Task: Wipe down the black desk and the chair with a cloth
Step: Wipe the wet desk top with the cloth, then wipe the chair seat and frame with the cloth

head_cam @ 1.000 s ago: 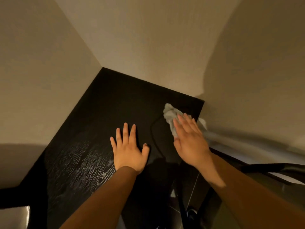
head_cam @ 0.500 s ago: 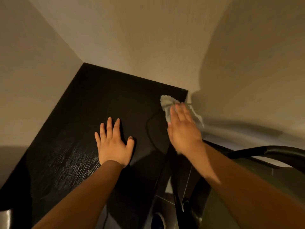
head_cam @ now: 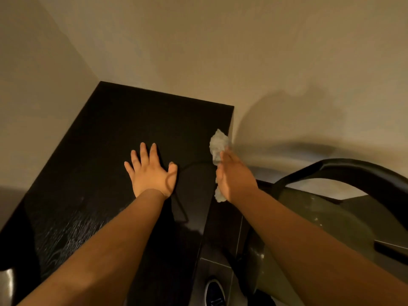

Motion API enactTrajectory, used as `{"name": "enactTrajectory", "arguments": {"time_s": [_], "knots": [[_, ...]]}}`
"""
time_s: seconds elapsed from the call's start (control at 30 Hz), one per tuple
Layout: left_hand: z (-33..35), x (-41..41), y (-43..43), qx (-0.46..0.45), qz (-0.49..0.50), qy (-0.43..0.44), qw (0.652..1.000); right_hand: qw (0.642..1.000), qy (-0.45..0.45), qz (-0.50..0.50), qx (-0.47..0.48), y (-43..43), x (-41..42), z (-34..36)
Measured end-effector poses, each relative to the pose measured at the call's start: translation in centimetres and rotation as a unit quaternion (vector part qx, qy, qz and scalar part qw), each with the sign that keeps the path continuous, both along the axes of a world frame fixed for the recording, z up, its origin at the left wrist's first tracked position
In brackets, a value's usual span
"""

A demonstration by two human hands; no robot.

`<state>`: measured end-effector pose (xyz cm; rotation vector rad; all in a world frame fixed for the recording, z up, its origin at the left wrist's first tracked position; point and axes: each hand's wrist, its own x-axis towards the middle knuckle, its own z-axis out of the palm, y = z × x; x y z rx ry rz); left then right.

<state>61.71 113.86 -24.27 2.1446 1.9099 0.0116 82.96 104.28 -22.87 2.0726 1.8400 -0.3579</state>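
The black desk (head_cam: 136, 120) fills the corner between two beige walls. My left hand (head_cam: 152, 171) lies flat on the desktop with its fingers spread. My right hand (head_cam: 234, 175) presses a crumpled white cloth (head_cam: 218, 141) against the desk's right edge. The cloth sticks out beyond the fingertips and below the heel of the palm. The fingers lie together and look straight. To the right of the desk stands the chair (head_cam: 353, 170), with a black curved back and an olive seat.
A thin black cable (head_cam: 180, 208) loops across the desktop between my hands. Damp streaks shine on the desk's near left part (head_cam: 72, 235). A dark shoe (head_cam: 215, 292) stands on the tiled floor between desk and chair. Walls close off the far and left sides.
My right hand has slid the cloth rightward to the desk's right edge. My left hand stays flat on the desktop. The view has swung right, bringing more of the chair into sight.
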Motion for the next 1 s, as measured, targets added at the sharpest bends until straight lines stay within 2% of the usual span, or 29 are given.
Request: {"name": "enactTrajectory", "arguments": {"time_s": [0.1, 0.27, 0.43, 0.63, 0.87, 1.0], "knots": [[0.7, -0.4, -0.6, -0.004, -0.01, -0.024, 1.0, 0.983, 0.135, -0.1, 0.074, -4.1, 0.1, 1.5], [1.2, -0.7, -4.9, -0.016, -0.096, -0.07, 0.993, 0.919, 0.247, -0.259, 0.167, -11.6, 3.3, 3.7], [1.8, 2.0, -12.9, -0.03, -0.234, -0.087, 0.968, 0.901, 0.249, -0.313, 0.168, -17.9, 5.8, 4.6], [2.5, 5.3, -20.0, -0.05, -0.305, -0.11, 0.945, 0.901, 0.223, -0.342, 0.145, -24.4, 7.6, 4.6], [-0.8, 6.8, -25.7, -0.054, -0.361, -0.056, 0.929, 0.888, 0.234, -0.384, 0.094, -32.8, 9.3, -1.2], [-3.2, 7.2, -30.5, -0.074, -0.362, -0.039, 0.928, 0.887, 0.252, -0.382, 0.055, -37.5, 9.9, -6.0]]}}
